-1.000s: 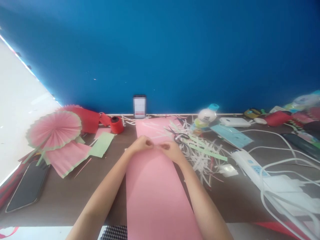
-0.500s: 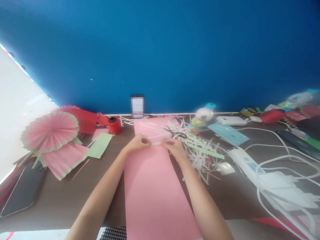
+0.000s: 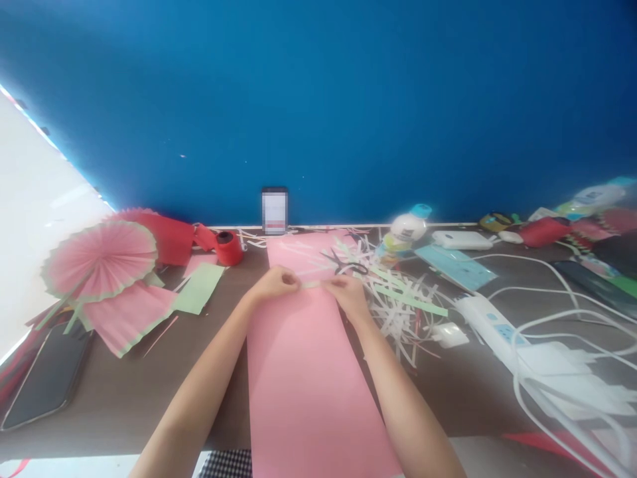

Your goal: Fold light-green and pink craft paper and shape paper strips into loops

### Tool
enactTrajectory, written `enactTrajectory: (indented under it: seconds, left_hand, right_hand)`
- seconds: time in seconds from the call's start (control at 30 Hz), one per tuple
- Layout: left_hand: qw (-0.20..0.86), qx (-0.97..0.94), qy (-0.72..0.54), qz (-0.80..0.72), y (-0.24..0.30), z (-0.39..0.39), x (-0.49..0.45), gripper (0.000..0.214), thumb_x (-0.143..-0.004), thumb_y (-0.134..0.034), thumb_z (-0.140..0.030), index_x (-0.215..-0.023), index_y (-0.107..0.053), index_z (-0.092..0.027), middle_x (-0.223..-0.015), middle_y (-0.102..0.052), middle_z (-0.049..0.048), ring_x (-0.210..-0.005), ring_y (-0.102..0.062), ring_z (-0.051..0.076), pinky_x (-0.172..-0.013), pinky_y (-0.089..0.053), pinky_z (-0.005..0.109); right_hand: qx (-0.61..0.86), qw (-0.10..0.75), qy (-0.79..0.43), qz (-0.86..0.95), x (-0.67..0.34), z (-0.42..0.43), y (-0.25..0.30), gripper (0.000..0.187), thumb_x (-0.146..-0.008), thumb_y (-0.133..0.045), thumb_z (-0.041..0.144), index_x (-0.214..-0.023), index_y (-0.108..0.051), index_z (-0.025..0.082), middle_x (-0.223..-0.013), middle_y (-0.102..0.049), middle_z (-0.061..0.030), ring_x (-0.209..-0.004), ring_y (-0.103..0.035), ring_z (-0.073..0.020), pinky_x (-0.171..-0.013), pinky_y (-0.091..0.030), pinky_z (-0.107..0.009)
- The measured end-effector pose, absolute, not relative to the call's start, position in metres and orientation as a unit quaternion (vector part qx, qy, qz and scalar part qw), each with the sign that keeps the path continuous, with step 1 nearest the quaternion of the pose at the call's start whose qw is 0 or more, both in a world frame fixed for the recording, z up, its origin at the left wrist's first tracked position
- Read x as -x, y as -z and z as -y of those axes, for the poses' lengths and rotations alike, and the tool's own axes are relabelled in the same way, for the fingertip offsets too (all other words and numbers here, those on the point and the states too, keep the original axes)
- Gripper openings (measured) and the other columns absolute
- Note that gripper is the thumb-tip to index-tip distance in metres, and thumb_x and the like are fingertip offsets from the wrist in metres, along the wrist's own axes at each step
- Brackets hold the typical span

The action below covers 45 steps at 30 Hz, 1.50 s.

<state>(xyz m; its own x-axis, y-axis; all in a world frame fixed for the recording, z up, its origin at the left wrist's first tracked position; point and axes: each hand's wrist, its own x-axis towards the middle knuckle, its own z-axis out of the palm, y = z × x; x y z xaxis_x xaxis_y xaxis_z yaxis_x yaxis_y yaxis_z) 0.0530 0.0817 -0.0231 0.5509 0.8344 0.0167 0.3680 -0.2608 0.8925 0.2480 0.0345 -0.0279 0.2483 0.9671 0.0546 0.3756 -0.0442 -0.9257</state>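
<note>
A long pink sheet of paper point(image 3: 308, 372) runs from the table's front edge to between my hands, with a narrow pale green strip point(image 3: 312, 284) along its far edge. At the left end of that strip, my left hand point(image 3: 276, 283) is closed, thumb and fingertips pinching the paper edge. My right hand point(image 3: 348, 292) pinches the same edge at the right end. More pink paper point(image 3: 303, 249) lies beyond the strip, with thin pale paper slips on it. Black-handled scissors point(image 3: 351, 265) rest just past my right hand.
A heap of shredded paper strips point(image 3: 398, 309) lies right of my right hand, beside a glue bottle point(image 3: 409, 227). Farther right are a power strip point(image 3: 490, 328) and white cables. Pink-and-green pleated paper fans point(image 3: 102, 259), a red spool point(image 3: 229, 249) and a phone point(image 3: 47, 375) lie left.
Both hands stay pinched at the same edge of the pink paper, almost unmoved. The view has shifted very slightly.
</note>
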Motion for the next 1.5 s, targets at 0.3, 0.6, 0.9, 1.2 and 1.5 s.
enactTrajectory:
  seconds: [0.3,0.6,0.9,1.2,1.5]
  left_hand:
    - [0.463,-0.750,-0.238,-0.408,0.022,-0.082,-0.053,0.017,-0.062,-0.049,-0.014,-0.069,-0.065,-0.011,-0.072,-0.066,0.0035,-0.069,-0.061,0.014,-0.062,-0.046,0.021]
    - [0.439,-0.770,-0.221,-0.407,0.014,-0.080,-0.056,0.029,-0.070,-0.053,-0.031,-0.091,-0.065,-0.015,-0.086,-0.066,0.0051,-0.076,-0.059,0.016,-0.066,-0.044,0.022]
    - [0.461,-0.775,-0.220,-0.372,0.018,-0.075,-0.060,0.036,-0.074,-0.050,-0.044,-0.062,-0.063,-0.012,-0.056,-0.055,-0.0008,-0.051,-0.045,0.009,-0.047,-0.033,0.020]
    - [0.505,-0.742,-0.208,-0.389,0.013,-0.075,-0.059,0.032,-0.069,-0.058,-0.042,-0.075,-0.068,-0.012,-0.071,-0.064,0.0037,-0.062,-0.054,0.013,-0.054,-0.041,0.021]
    - [0.517,-0.738,-0.209,-0.381,0.014,-0.076,-0.059,0.029,-0.070,-0.056,-0.038,-0.073,-0.068,-0.012,-0.069,-0.064,0.0033,-0.062,-0.056,0.013,-0.053,-0.042,0.021]
  right_hand:
    - [0.663,0.442,-0.297,0.527,-0.244,-0.032,0.022,0.022,-0.058,-0.061,0.035,-0.062,-0.065,0.013,-0.066,-0.067,-0.0067,-0.066,-0.061,-0.0208,-0.058,-0.043,-0.028]
    - [0.625,0.458,-0.315,0.547,-0.243,-0.030,0.019,0.022,-0.059,-0.060,0.036,-0.062,-0.063,0.014,-0.065,-0.066,-0.0057,-0.063,-0.060,-0.0196,-0.057,-0.044,-0.028]
    - [0.622,0.428,-0.330,0.567,-0.243,-0.028,0.013,0.019,-0.059,-0.060,0.033,-0.060,-0.064,0.014,-0.063,-0.065,-0.0044,-0.064,-0.059,-0.0188,-0.060,-0.042,-0.028]
    - [0.632,0.422,-0.357,0.543,-0.247,-0.030,0.018,0.020,-0.058,-0.061,0.034,-0.059,-0.064,0.015,-0.060,-0.063,-0.0026,-0.061,-0.057,-0.0175,-0.058,-0.041,-0.027]
    - [0.628,0.442,-0.367,0.525,-0.245,-0.031,0.022,0.020,-0.057,-0.062,0.034,-0.059,-0.064,0.014,-0.059,-0.063,-0.0028,-0.060,-0.057,-0.0175,-0.057,-0.043,-0.027]
